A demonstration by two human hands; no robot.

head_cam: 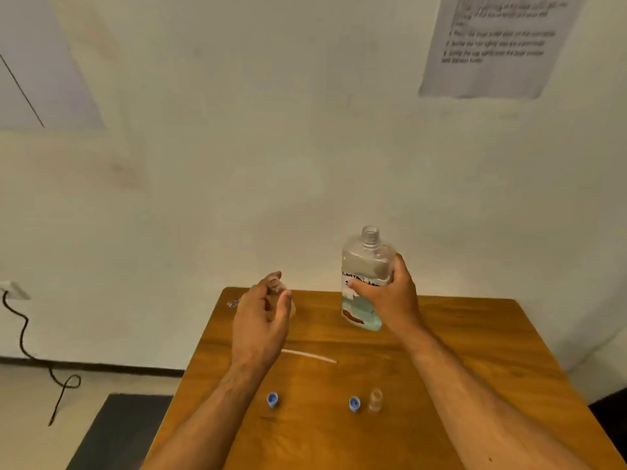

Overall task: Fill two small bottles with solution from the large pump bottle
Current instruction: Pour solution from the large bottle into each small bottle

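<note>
My right hand (386, 295) grips the large clear bottle (364, 262) around its label, upright above the far side of the wooden table (475, 351). Its neck is open, with no pump on it. My left hand (263, 320) holds a small clear bottle (274, 285) between thumb and fingertips, to the left of the large one; most of it is hidden by my fingers. A second small bottle (375, 398) stands uncapped near the table's front. Two blue caps (272, 399) (354, 404) lie beside it.
A thin pale tube (310, 355) lies across the middle of the table. A small blurred object (234, 302) sits at the far left corner. A black cable (23, 337) trails down the wall at left. A printed sheet (495, 45) hangs on the wall.
</note>
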